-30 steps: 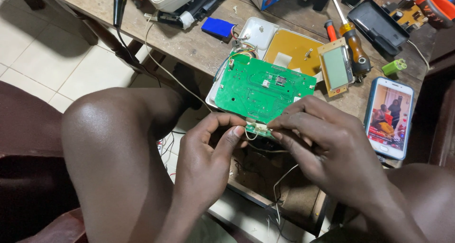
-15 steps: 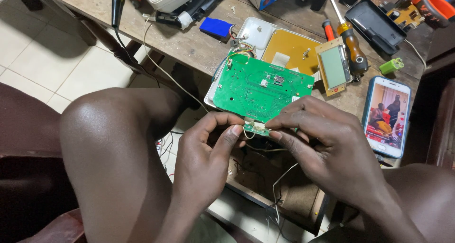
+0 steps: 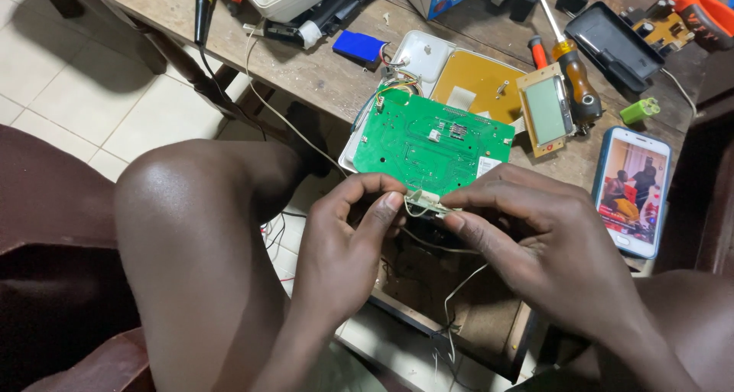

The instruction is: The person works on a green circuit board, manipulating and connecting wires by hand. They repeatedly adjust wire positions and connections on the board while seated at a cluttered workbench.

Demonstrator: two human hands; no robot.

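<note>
Below the near edge of the green circuit board [image 3: 430, 144], the left hand [image 3: 340, 251] and the right hand [image 3: 547, 251] meet over a small pale connector piece [image 3: 423, 204] that sits right at that edge, apparently joined to the board, though the joint itself is too small to make out. Each hand is closed in a pinch on this piece: the left thumb and forefinger curl in from the left, and the right fingers press it from the right and above, so the fingertips of both hands nearly touch. Thin white wires [image 3: 459, 285] hang down from under the hands, below the board. That board lies tilted on the edge of a worn wooden table [image 3: 321, 71], resting over a white plastic casing [image 3: 419, 54] with an orange-yellow panel [image 3: 478, 82] just beyond the board. To the right of the board lies a small display module [image 3: 546, 111] with a grey screen, and beside it a screwdriver [image 3: 569, 63] with an amber and black handle. Further right of the board a smartphone [image 3: 633, 189] lies face up with its screen lit, and a small green part [image 3: 639, 110] rests above it. Beyond the board, toward the far left, a blue rectangular battery [image 3: 359, 46] lies on the table. Left of the board, the person's bare knee [image 3: 191, 208] rises above the tiled floor [image 3: 69, 86].
</note>
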